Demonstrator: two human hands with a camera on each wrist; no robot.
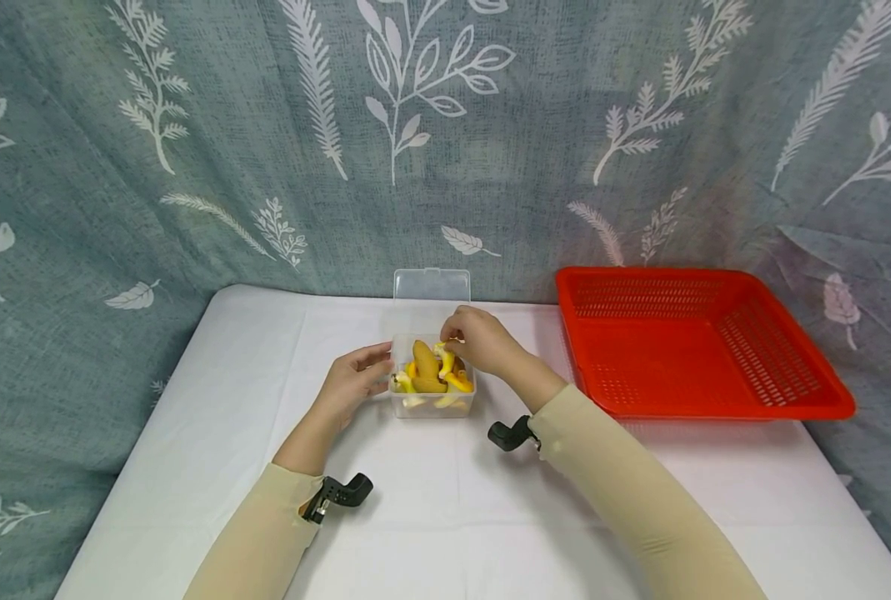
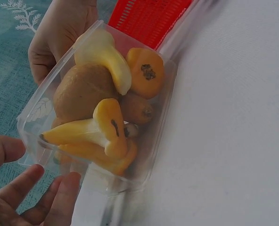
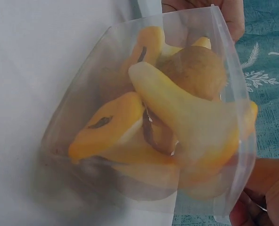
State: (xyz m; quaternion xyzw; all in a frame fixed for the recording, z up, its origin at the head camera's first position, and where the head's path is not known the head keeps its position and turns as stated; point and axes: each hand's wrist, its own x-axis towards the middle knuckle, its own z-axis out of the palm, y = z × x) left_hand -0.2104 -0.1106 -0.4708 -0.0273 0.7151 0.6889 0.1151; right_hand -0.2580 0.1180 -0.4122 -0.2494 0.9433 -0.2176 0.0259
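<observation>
A clear plastic box stands on the white table, packed with several curved yellow pieces, some with pale parts and dark marks. Their kind is unclear. Among them lies a rounded brown piece. My left hand is at the box's left side, fingers loosely spread beside the wall. Above the back right of the box, my right hand has bent fingers close to a yellow piece that pokes over the rim. Whether they grip anything is hidden in these views.
The box's clear lid stands raised behind it. A red perforated basket sits to the right and juts past the table edge. A patterned blue-green curtain hangs behind the white-covered table.
</observation>
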